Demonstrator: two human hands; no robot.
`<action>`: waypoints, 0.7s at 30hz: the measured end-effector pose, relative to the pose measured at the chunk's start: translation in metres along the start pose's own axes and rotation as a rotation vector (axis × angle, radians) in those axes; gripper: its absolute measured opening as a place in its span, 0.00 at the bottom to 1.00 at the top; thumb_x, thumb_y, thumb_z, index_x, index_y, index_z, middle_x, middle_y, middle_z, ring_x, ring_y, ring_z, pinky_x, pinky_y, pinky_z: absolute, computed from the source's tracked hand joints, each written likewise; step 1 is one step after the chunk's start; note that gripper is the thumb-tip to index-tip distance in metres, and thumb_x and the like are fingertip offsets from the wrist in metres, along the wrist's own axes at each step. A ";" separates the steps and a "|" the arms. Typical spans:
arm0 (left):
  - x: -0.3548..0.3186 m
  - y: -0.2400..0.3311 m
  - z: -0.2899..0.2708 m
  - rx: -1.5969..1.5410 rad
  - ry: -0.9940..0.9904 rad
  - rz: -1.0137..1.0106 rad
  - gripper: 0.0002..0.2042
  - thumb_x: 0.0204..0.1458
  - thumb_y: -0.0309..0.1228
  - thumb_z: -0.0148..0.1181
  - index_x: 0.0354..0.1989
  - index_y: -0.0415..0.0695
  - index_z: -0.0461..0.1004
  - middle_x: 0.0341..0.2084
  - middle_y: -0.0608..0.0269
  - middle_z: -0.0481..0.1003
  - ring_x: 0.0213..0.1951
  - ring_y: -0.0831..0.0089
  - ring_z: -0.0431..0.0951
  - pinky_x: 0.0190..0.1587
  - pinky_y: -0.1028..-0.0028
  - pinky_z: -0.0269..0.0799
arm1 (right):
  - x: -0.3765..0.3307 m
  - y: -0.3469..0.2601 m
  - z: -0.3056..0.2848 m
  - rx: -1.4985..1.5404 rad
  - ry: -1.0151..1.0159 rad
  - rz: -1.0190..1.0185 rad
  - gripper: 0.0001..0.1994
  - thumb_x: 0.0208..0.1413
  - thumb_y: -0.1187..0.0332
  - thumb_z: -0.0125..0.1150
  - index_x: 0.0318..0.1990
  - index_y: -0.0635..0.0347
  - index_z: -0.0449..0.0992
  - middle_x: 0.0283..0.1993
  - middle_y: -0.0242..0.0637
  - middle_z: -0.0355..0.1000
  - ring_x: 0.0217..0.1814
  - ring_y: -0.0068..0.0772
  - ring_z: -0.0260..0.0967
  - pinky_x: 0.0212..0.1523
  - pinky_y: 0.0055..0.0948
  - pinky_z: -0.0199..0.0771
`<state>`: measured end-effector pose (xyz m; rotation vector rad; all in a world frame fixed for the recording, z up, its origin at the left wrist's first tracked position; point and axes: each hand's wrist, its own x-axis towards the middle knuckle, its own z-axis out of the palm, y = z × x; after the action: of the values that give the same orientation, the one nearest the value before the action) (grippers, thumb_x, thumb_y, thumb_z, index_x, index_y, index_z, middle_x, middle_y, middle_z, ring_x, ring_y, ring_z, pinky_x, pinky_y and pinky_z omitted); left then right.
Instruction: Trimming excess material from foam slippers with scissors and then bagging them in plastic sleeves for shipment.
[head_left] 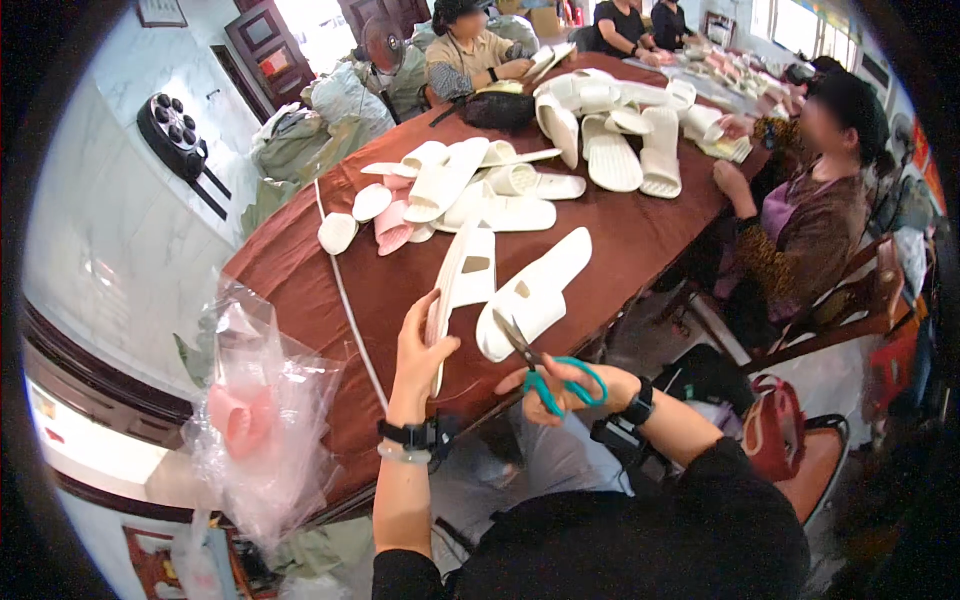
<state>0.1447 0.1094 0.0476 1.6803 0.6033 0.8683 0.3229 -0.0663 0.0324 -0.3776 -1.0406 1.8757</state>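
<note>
At the near end of the table (285, 272), the left hand (415, 348) grips a tilted slipper (474, 268), while the right hand (566, 397), closed round scissors (533, 357), is nearer the flat-lying slipper (548, 302), long axis roughly along the right edge.

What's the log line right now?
left hand: holding white slipper | right hand: holding teal-handled scissors | reddish-brown tablecloth: other slipper lying

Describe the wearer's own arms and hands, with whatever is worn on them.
Both the left hand and right hand are ungloved. Black sleeves leave most of the forearms uncovered. The left wrist carries a black strap with a dark device, plus a pale, rounded bracelet. The right wrist has a black band.
</note>
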 end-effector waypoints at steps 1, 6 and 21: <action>-0.013 0.010 -0.010 0.087 0.022 0.046 0.34 0.32 0.23 0.59 0.57 0.38 0.62 0.50 0.57 0.66 0.52 0.68 0.66 0.55 0.72 0.60 | 0.015 0.005 -0.005 0.082 -0.074 -0.017 0.38 0.59 0.38 0.28 0.61 0.66 0.55 0.23 0.37 0.63 0.22 0.25 0.57 0.25 0.21 0.55; -0.062 0.018 -0.053 0.177 0.220 0.032 0.34 0.33 0.23 0.59 0.57 0.36 0.61 0.52 0.55 0.65 0.54 0.66 0.65 0.58 0.68 0.58 | 0.071 0.028 -0.007 0.458 -0.244 0.102 0.42 0.53 0.31 0.32 0.59 0.63 0.59 0.24 0.39 0.65 0.21 0.25 0.56 0.24 0.22 0.56; -0.117 0.031 -0.099 0.015 0.304 0.002 0.36 0.32 0.18 0.55 0.59 0.34 0.56 0.53 0.55 0.62 0.56 0.66 0.63 0.59 0.68 0.56 | 0.114 0.048 0.031 0.835 -0.396 0.135 0.45 0.52 0.32 0.37 0.59 0.71 0.57 0.25 0.37 0.64 0.20 0.21 0.54 0.23 0.20 0.55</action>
<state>-0.0054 0.0701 0.0622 1.5733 0.8145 1.1332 0.2168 0.0032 0.0310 0.4346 -0.3874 2.3659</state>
